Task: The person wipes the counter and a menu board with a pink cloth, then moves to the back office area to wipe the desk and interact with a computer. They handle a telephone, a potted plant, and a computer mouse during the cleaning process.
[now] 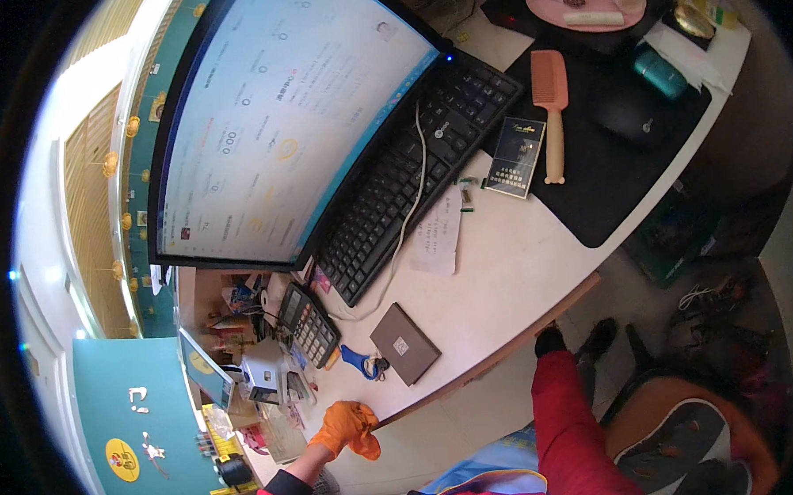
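Observation:
My left hand (346, 429), in an orange glove, is bent at the desk's near edge; what its fingers hold, if anything, cannot be made out. Close by lie a blue key fob (358, 362) and a brown notebook or flat box (418, 353) bearing a printed code. My right hand is out of sight; its red sleeve (559, 399) and black cuff reach the desk's edge. Before me are a black keyboard (375, 212) with a white cable across it, a calculator (307, 324), a handwritten paper slip (436, 236), a black and gold card or packet (515, 156) and a pink comb (551, 114).
A large monitor (285, 119) stands behind the keyboard. To the right are a black desk mat (600, 199), a dark mouse (630, 121), a teal case (660, 75) and a pink plate (545, 5) of small items. Below right is a chair (703, 426) with a patterned cushion.

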`<state>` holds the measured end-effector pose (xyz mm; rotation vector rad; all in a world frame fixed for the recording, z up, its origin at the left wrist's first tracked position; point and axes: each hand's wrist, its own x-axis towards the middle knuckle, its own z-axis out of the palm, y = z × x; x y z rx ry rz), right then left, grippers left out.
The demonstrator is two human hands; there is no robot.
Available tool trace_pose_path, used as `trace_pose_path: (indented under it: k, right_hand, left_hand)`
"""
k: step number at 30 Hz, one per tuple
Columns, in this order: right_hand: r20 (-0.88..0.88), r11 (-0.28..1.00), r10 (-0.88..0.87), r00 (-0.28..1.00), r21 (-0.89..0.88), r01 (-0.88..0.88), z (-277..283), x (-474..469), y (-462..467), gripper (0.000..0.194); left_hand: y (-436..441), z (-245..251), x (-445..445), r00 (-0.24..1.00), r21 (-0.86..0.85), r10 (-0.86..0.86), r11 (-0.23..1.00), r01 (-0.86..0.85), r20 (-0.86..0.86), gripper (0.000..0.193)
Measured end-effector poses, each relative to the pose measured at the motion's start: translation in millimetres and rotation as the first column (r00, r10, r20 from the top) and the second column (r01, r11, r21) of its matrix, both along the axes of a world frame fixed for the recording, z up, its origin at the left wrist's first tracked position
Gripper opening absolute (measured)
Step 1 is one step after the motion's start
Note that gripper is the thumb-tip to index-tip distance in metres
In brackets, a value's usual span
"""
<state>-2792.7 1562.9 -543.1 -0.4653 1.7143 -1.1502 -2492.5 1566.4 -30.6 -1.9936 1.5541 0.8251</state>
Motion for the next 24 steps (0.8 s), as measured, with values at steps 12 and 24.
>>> trace_pose_path:
  k: [12,24]
  right_hand:
    - [0.498,0.992,0.108,0.860,0.002,-0.126,0,26,175,0.059]
    - [0.157,0.839,0.526,0.836,0.067,-0.541,195,-34,177,0.046]
  left_hand:
    - [1,8,-4,0.970,0.011,-0.240,0.970,0.241,-0.039,0.021]
    - [1,14,-11,0.986,-0.046,-0.163,0.985,0.164,0.021,0.019]
